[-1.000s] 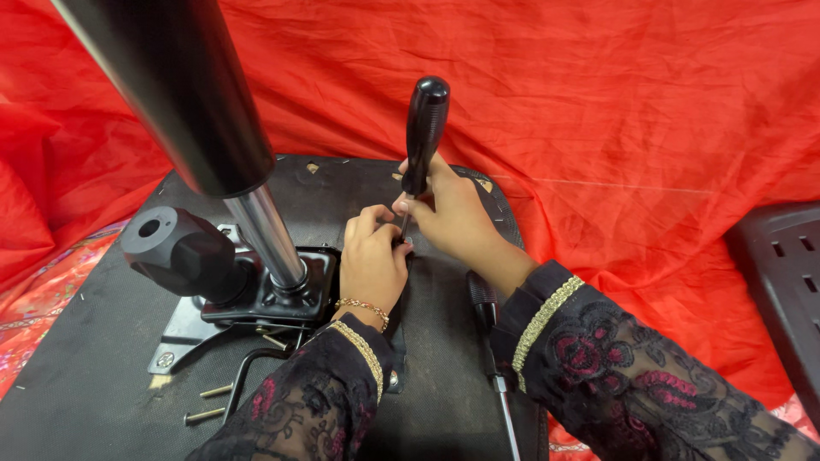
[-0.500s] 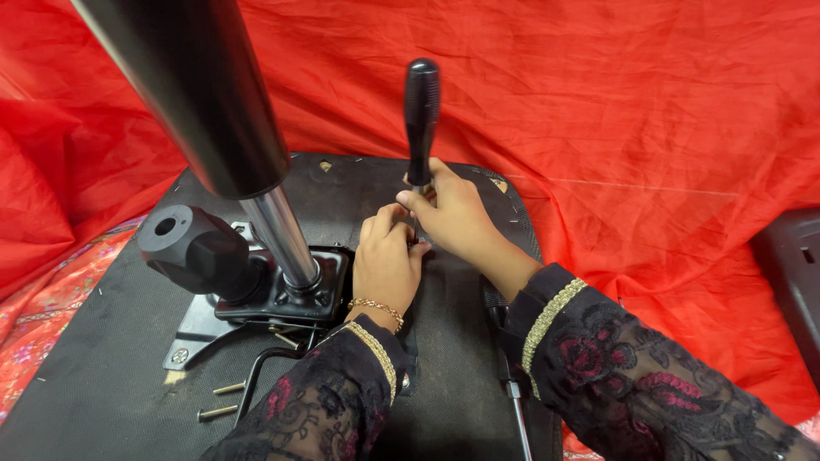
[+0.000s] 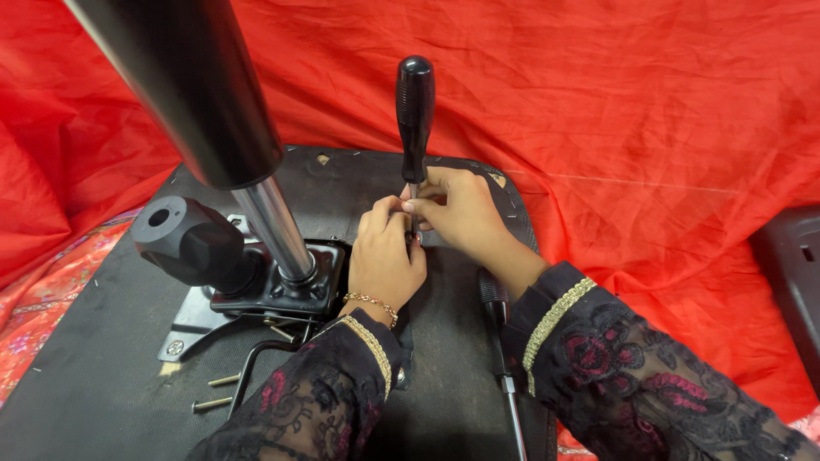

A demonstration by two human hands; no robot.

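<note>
Head view: both hands, left hand (image 3: 384,260) and right hand (image 3: 457,213), pinch the upright screwdriver (image 3: 415,111) shaft beside the gas cylinder (image 3: 213,128); its tip could slip off.

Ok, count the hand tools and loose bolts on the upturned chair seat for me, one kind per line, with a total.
Screwdrivers: 2 (upright screwdriver with both hands at its shaft, lying screwdriver by the right forearm)
Loose bolts: 2 (upper bolt, lower bolt)
Total: 4
</note>
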